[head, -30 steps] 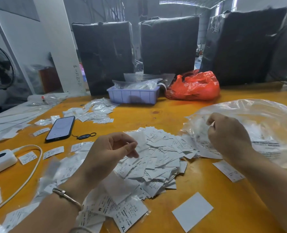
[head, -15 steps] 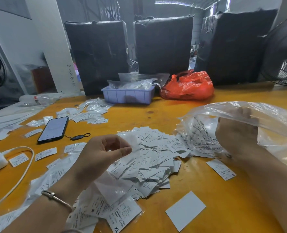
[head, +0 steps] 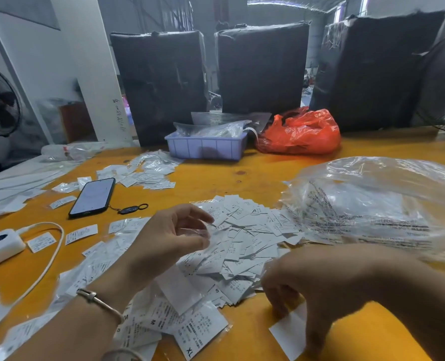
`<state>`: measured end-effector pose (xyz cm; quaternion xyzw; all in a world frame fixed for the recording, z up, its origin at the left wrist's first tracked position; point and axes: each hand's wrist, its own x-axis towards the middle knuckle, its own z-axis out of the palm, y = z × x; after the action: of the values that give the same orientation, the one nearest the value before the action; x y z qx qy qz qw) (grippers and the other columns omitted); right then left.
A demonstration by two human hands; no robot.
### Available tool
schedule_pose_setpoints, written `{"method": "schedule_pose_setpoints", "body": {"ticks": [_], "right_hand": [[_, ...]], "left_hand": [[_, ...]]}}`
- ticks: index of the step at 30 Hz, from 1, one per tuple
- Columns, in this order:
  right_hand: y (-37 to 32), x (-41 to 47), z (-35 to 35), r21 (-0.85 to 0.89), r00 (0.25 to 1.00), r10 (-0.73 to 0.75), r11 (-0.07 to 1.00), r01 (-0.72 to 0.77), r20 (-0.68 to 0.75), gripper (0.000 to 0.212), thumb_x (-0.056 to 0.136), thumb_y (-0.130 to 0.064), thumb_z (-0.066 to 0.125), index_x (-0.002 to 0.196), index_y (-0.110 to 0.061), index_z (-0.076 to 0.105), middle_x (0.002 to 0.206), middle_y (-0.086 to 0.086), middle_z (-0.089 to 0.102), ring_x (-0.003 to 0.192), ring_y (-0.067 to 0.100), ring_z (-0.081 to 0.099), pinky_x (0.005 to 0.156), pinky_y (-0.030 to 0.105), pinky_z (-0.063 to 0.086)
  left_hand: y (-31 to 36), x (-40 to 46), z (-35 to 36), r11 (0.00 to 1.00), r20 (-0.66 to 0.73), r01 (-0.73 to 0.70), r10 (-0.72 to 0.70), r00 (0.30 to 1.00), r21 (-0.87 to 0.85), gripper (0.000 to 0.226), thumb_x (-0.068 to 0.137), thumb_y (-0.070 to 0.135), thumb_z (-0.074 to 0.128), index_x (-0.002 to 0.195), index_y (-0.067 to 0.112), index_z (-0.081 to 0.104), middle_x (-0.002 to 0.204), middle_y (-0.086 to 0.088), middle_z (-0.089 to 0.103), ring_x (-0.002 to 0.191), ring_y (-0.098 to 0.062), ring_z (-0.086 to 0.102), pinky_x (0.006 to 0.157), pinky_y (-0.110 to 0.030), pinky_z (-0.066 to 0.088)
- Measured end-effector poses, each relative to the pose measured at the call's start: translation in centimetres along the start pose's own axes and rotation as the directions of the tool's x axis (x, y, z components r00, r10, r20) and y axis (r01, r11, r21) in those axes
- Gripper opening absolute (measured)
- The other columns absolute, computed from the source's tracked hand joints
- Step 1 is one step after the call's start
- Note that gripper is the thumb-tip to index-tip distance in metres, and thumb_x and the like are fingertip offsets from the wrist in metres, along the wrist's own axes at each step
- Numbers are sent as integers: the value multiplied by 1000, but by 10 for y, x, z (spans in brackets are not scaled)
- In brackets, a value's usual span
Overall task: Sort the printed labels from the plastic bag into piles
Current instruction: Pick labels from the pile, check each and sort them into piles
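A loose heap of white printed labels (head: 242,243) lies mid-table. To its right sags the big clear plastic bag (head: 372,204) with more labels inside. My left hand (head: 171,238) hovers over the heap's left edge and pinches a small clear label sleeve between thumb and fingertips. My right hand (head: 310,290) is down at the front, its fingertips and thumb on the edges of a blank white card (head: 289,334) lying on the table. Sleeved labels marked M and XL (head: 190,329) spread under my left wrist.
A phone (head: 92,196) with a key fob and a white power bank (head: 0,246) with its cable lie left. Another label pile (head: 148,170), a blue tray (head: 205,148) and a red bag (head: 299,134) sit further back, before black wrapped bales (head: 158,84).
My right hand left the plastic bag and dropped to the white card at the front. My left hand stayed over the heap, fingers a little looser.
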<state>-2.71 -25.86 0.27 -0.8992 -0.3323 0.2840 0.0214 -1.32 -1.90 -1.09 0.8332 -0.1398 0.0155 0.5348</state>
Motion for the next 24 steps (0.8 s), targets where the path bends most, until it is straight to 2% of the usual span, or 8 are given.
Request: {"method": "schedule_pose_setpoints", "body": {"ticks": [4,7,10,13,17,20,22,24], "right_hand": [[-2,-8,-1,9,1000,-12,1000,12,-29,30,60,-42,87,60,-45,58,80,-13,61,77,11,60,72,40,56],[-6,-13,-7,73,998,-7,997,11,-55,30,66,-39,85,72,-36,56,87,-11,61,76,7,56,60,27,48],[-7,-16,-9,136,993,39,990,-24,-110,37,67,-37,85,83,-36,52,83,-11,53,70,4,48,55,17,36],[-6,-14,-9,152,979,63,988,-33,-193,37,66,-36,85,88,-33,55,79,-11,52,66,3,46,50,17,32],[-3,-9,-8,134,973,60,991,-30,-223,29,69,-35,84,80,-31,58,74,-11,55,60,2,47,48,15,33],[0,-7,-6,138,973,54,990,-23,-223,25,70,-35,83,78,-30,61,73,-11,58,58,1,48,47,14,35],[1,-6,-5,188,972,23,982,22,-234,24,72,-33,82,74,-30,58,76,-9,60,62,4,50,54,21,39],[3,-6,-7,314,964,-15,944,101,-266,24,74,-21,80,73,-28,57,78,-6,61,65,6,52,58,24,42]], "left_hand": [[1,-1,1,999,10,-8,7,1000,37,26,80,6,77,91,29,75,94,11,75,93,-1,70,70,-12,54],[2,-1,1,999,15,-14,13,1000,42,22,80,7,77,93,25,75,95,11,76,92,-2,70,71,-11,53],[2,-1,1,999,18,-14,13,1000,40,23,80,5,77,92,25,76,94,8,76,91,-4,71,73,-9,52],[0,-1,2,999,17,-15,15,1000,43,23,80,6,77,91,26,76,93,10,76,90,-3,71,71,-9,52],[0,-1,2,998,11,-24,23,1000,51,30,80,6,77,90,34,75,92,12,76,89,-3,71,71,-9,52],[0,0,3,997,9,-23,23,1000,68,30,81,8,76,90,37,74,92,12,76,90,-3,71,76,-16,54],[-1,0,3,997,-1,-16,16,1000,82,24,82,11,76,88,34,75,91,11,76,89,-4,70,80,-22,52],[-2,1,2,994,0,-17,17,1000,110,16,82,15,76,84,31,76,89,9,75,87,-4,68,78,-23,48]]}}
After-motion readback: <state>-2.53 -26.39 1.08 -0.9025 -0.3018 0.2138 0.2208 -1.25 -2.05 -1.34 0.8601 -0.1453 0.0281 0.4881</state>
